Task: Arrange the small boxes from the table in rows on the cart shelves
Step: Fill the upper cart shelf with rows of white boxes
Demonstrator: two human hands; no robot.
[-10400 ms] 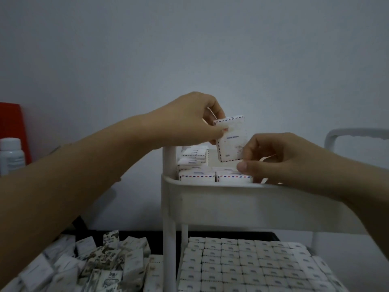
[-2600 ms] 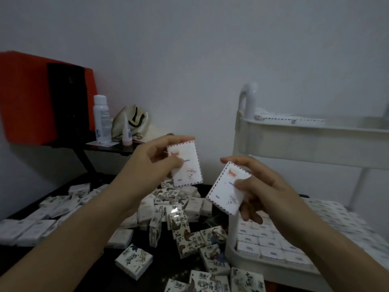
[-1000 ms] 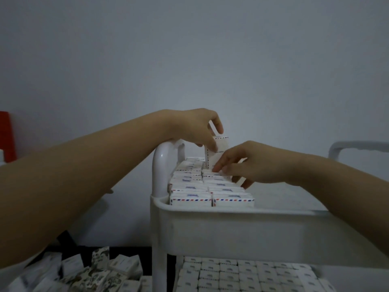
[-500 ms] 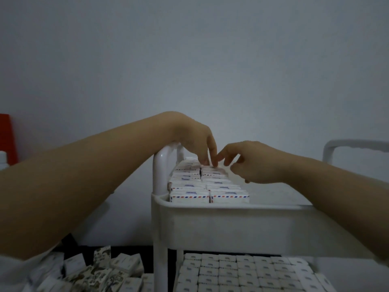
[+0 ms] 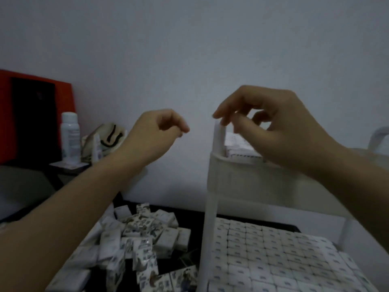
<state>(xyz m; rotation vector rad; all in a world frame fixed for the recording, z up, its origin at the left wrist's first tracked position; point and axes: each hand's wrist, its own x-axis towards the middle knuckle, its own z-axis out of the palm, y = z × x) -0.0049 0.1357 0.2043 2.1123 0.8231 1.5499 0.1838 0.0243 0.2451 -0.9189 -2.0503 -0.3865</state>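
Observation:
A heap of small white boxes (image 5: 134, 239) with printed pictures lies on the dark table (image 5: 195, 211) at lower left. The white cart (image 5: 242, 178) stands to the right. A few boxes (image 5: 237, 150) show on its top shelf, and its lower shelf (image 5: 273, 256) is packed with boxes in even rows. My left hand (image 5: 155, 133) hangs in the air left of the cart post, fingers loosely curled, holding nothing. My right hand (image 5: 271, 127) hovers over the top shelf's near corner, fingers loosely bent and empty.
A red and black box (image 5: 31, 116) stands against the wall at far left. Beside it are a white bottle (image 5: 70, 138), a small dropper bottle (image 5: 97, 148) and a cloth bag (image 5: 107, 138) on a dark side shelf. The cart's handle (image 5: 379, 135) curves at right.
Both hands have let go of the boxes they set on the top shelf and drawn back, empty. The view has swung down and left, so the table heap shows again.

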